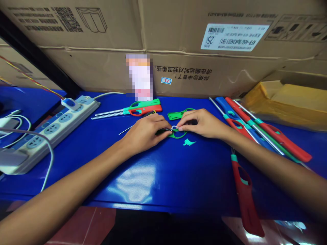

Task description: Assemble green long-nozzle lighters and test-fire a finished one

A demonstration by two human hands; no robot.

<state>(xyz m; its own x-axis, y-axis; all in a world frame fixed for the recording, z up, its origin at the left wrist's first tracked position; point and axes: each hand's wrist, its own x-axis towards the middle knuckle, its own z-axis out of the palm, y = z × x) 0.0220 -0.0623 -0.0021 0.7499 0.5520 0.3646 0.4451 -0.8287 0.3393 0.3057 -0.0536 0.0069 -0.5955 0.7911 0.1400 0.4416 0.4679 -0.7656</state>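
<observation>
A thin white wire (174, 127) runs in a small curve between my two hands. My left hand (152, 131) pinches one end, and the fingertips of my right hand (200, 123) are closed on the other. Just below the wire lies a green lighter casing half (181, 135), partly hidden by my fingers. Another green casing half (176, 116) rests behind, beside my right hand. A small teal plastic piece (189, 142) sits on the blue table (163, 177) in front. A screwdriver (125, 130) lies partly under my left hand, its handle mostly covered.
Two long-necked lighters (145, 108) lie behind my left hand. Several more lighters (270, 132) are piled at the right, and a red one (246, 197) overhangs the front edge. A power strip (58, 126) stands left. A phone (140, 78) leans on the cardboard box (102, 68).
</observation>
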